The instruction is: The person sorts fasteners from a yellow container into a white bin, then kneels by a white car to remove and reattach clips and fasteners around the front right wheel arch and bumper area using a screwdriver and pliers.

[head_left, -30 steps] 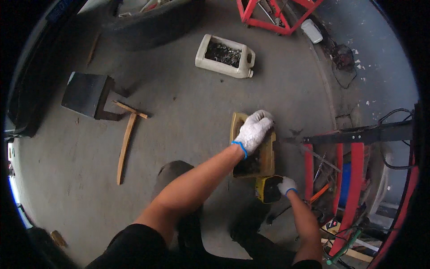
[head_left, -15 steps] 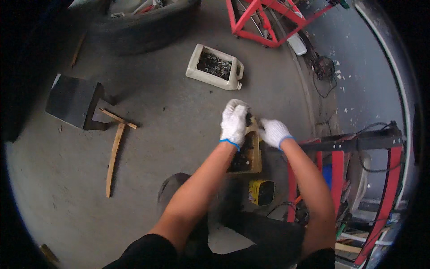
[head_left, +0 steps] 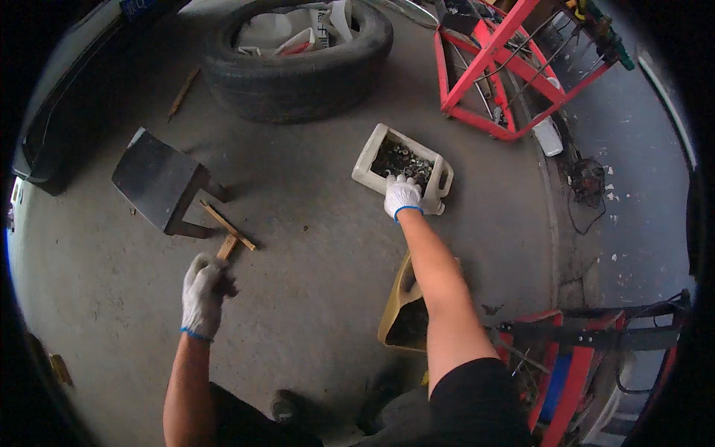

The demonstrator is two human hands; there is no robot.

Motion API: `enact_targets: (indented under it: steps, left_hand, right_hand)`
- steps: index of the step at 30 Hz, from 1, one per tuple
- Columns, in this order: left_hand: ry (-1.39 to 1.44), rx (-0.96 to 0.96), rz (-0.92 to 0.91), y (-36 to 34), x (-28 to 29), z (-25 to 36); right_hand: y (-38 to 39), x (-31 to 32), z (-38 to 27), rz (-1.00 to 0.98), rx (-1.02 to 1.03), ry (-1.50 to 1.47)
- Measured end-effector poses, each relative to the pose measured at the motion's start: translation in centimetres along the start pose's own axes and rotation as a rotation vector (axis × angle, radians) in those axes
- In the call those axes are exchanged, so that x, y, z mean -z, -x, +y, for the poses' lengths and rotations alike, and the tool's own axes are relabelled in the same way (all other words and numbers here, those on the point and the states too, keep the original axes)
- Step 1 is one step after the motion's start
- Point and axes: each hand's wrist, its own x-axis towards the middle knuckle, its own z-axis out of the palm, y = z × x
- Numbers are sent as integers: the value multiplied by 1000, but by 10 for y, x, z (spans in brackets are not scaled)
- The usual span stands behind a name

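Note:
My right hand (head_left: 404,195), in a white knit glove, has its fingers hooked over the near rim of a cut-open white plastic jug (head_left: 363,165). Small dark and metallic pieces (head_left: 398,158) lie in the jug. Off to the left, my gloved left hand (head_left: 201,296) is raised with curled fingers around something dark; what it is cannot be made out. This hand overlaps the T-shaped pair of wooden sticks (head_left: 229,232) in view. Beneath my right forearm is a cut-open yellowish container (head_left: 389,328), partly hidden, with dark contents.
A large tyre (head_left: 298,93) with white bags inside lies at the far side. A dark stool (head_left: 160,182) stands left. At the far right is a red metal frame (head_left: 477,123); another red-and-black frame (head_left: 581,335) stands near right, by the grey wall (head_left: 640,194).
My hands have parted from over the yellowish container: the left swung out to the left, the right reached forward to the white jug. The whole view has shifted, showing more of the tyre.

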Motion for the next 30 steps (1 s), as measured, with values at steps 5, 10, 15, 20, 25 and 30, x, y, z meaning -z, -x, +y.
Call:
enact_targets:
  steps: [5, 10, 15, 20, 25, 30]
  left_hand:
    - [-137, -6, -102, 25, -35, 15]
    - [-234, 211, -561, 32, -128, 1]
    - [-428, 231, -879, 39, -158, -26]
    - [-390, 107, -992, 43, -161, -32]
    - [-445, -8, -930, 48, -157, -40]
    - [-415, -67, -919, 47, -156, -48]
  right_hand:
    - [-14, -11, 17, 41, 154, -31]
    - [-5, -15, 28, 67, 406, 1]
    - [64, -20, -35, -37, 598, -58]
    - [121, -16, -89, -97, 803, -81]
    - [162, -20, -125, -192, 1070, -196]
    - [186, -18, -127, -183, 1167, -143]
